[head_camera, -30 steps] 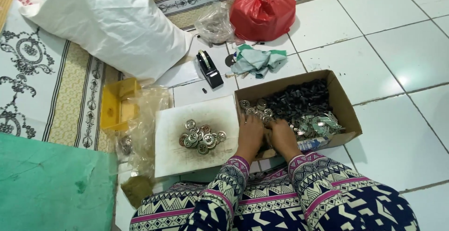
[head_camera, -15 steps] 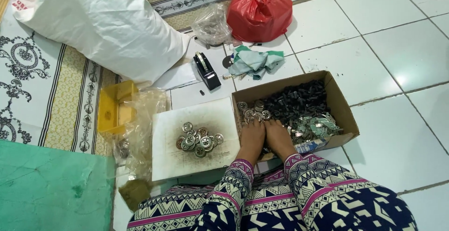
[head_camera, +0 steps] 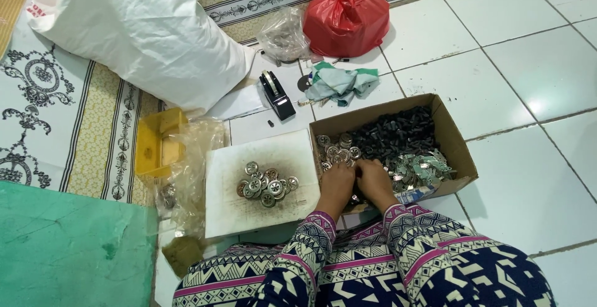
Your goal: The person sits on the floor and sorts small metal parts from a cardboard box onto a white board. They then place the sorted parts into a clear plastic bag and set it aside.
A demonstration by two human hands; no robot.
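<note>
Both hands rest inside the near left corner of a cardboard box (head_camera: 459, 151) on the floor. My left hand (head_camera: 336, 184) and my right hand (head_camera: 374, 180) lie side by side, fingers bent over small metal parts. Round silvery discs (head_camera: 336, 146) fill the box's left part, dark small pieces (head_camera: 398, 134) its middle, and shiny flat metal bits (head_camera: 421, 166) its right. Whether the fingers grip a part is hidden. Left of the box, a white board (head_camera: 230, 207) carries a pile of round metal discs (head_camera: 264, 182).
A big white sack (head_camera: 143, 33) lies at the back left, a red plastic bag (head_camera: 346, 18) and a clear bag (head_camera: 283, 33) behind. A tape dispenser (head_camera: 276, 95), a green cloth (head_camera: 339, 83), a yellow tray (head_camera: 155, 142) and a green mat (head_camera: 68, 251) surround the spot.
The hands stay in the box's near corner with only slight finger movement. The view has shifted a little.
</note>
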